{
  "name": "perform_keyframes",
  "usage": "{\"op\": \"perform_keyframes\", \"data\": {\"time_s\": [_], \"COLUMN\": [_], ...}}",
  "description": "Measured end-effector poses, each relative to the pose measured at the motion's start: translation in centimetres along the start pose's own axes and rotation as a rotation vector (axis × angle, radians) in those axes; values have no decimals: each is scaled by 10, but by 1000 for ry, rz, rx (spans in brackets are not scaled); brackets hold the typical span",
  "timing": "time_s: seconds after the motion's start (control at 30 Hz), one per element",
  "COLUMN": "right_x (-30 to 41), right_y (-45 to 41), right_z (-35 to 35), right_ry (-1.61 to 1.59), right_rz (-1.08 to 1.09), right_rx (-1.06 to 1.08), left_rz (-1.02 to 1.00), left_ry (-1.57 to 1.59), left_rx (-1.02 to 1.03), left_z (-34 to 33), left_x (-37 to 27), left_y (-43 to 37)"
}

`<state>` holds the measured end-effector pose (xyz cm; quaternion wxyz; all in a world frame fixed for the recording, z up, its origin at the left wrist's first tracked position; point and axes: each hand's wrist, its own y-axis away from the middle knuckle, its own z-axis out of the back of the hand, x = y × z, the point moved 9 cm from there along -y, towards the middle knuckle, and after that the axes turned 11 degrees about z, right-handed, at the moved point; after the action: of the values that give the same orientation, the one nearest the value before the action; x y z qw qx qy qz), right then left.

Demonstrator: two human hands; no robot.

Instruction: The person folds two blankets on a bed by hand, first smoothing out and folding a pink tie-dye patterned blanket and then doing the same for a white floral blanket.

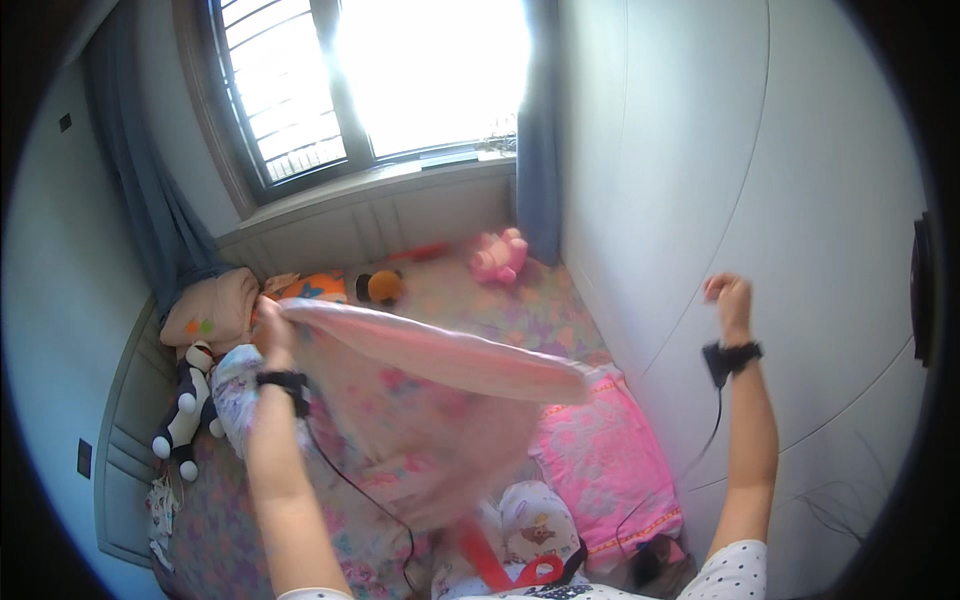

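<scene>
My left hand [274, 330] grips one corner of a light pink cloth [450, 442], which hangs spread and blurred over the bed. The cloth's pale edge [435, 341] slants down to a free corner at the right. My right hand [730, 300] is raised beside the white wall panel, its fingers curled, apart from the cloth; whether it holds anything small is not clear. A bright pink towel [607, 457] lies on the bed below the cloth's free corner. Both wrists wear black bands with cables.
A flowered sheet [555, 307] covers the bed. On it lie a pink plush toy [499, 256], an orange and black toy [382, 286], a folded beige blanket [217, 307], an orange patterned cushion [319, 286] and a black and white plush toy [184, 412]. Blue curtains [538, 150] flank the window.
</scene>
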<state>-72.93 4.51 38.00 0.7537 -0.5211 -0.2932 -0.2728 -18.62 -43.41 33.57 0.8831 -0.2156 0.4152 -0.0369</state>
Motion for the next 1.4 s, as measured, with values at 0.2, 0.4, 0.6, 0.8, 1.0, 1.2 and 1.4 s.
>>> {"op": "perform_keyframes", "data": {"time_s": [0.2,0.4,0.6,0.8,1.0,1.2,1.4], "right_x": [87,97,184,227,195,141,39], "right_y": [34,230,344,347,323,309,340], "right_z": [-74,-218,-269,-266,-217,-210,-248], "right_ry": [-397,-338,-709,-972,-587,-199,-28], "right_rz": [22,234,239,200,217,208,-20], "right_rx": [554,1160,1199,952,572,332,426], "left_rz": [-365,-353,-214,-453,-353,-324,-179], "left_ry": [207,291,285,-134,-106,-38,86], "left_rx": [-341,-144,315,742,999,1015,1056], "left_z": [182,220,192,116,58,33,37], "left_x": [-109,-174,-185,-158,-122,-120,-121], "left_y": [7,80,146,257,279,278,268]}}
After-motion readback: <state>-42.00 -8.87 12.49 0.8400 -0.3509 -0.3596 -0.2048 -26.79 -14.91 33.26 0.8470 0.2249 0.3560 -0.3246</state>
